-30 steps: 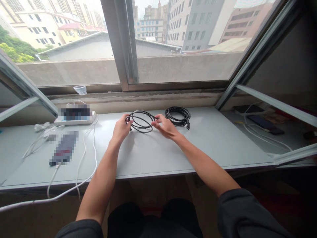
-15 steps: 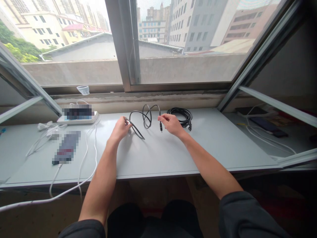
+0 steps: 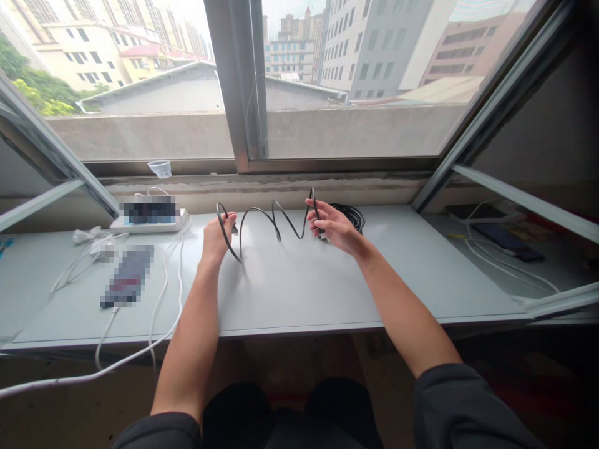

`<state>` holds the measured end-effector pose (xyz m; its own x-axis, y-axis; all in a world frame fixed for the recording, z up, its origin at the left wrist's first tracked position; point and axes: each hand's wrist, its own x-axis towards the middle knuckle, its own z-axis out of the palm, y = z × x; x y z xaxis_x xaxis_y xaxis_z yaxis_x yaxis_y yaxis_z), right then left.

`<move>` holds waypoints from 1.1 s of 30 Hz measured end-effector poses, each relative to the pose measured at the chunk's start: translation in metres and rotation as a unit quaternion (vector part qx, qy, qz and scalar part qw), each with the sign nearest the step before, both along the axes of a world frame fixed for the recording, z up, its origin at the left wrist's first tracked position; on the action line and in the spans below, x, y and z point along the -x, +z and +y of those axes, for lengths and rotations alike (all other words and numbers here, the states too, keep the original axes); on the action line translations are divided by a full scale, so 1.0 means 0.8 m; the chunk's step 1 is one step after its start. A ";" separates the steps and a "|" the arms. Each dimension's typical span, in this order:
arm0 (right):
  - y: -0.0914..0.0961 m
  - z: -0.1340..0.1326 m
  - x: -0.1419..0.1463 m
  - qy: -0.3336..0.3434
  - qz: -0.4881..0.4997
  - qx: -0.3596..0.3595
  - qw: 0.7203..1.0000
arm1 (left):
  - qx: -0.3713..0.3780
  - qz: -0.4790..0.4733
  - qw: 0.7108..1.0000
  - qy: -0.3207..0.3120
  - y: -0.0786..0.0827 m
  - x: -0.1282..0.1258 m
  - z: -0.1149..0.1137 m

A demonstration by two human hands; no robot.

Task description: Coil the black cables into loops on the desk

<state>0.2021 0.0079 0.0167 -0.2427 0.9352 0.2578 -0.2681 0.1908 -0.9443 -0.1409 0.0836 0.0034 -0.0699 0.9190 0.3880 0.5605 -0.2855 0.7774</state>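
Observation:
A thin black cable (image 3: 258, 209) hangs in loose loops between my two hands, above the pale tabletop (image 3: 299, 287). Its left end is pinched in my left hand (image 3: 219, 237), with a dark connector tip poking out beside the fingers. My right hand (image 3: 334, 226) grips the other end, fingers partly spread around it; a small plug shows under the fingertips. Just behind my right hand lies a second black cable, a flat coil (image 3: 352, 214), partly covered by that hand.
On the left are a white power strip (image 3: 154, 228), a blurred-out phone (image 3: 127, 276) on a white cord, and white chargers (image 3: 96, 240). A clear plastic cup (image 3: 160, 168) sits on the sill. Metal frame bars (image 3: 505, 190) slant at both sides; another phone (image 3: 508, 241) lies right.
My hands have moved apart, the left one to the left and the right one to the right. The cable between them is stretched into wider, more open loops.

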 end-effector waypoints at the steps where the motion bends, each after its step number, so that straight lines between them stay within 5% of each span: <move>1: 0.001 0.000 -0.003 0.000 -0.001 0.006 1.000 | 0.000 -0.009 1.000 0.004 0.003 0.001 -0.002; 8: 0.000 0.004 -0.019 -0.060 -0.049 0.025 0.997 | -0.020 -0.069 0.997 0.031 0.015 0.008 -0.008; 14: 0.000 0.004 -0.019 -0.080 -0.001 0.026 0.996 | 0.059 -0.153 0.984 -0.077 0.009 0.002 -0.003; 24: -0.011 0.007 0.014 0.015 0.075 0.075 0.994 | 0.212 -0.197 0.931 -0.224 0.008 -0.027 -0.016; 33: -0.042 0.021 0.062 -0.013 -0.105 0.036 0.994 | 0.165 -0.140 0.939 -0.267 -0.003 -0.059 -0.025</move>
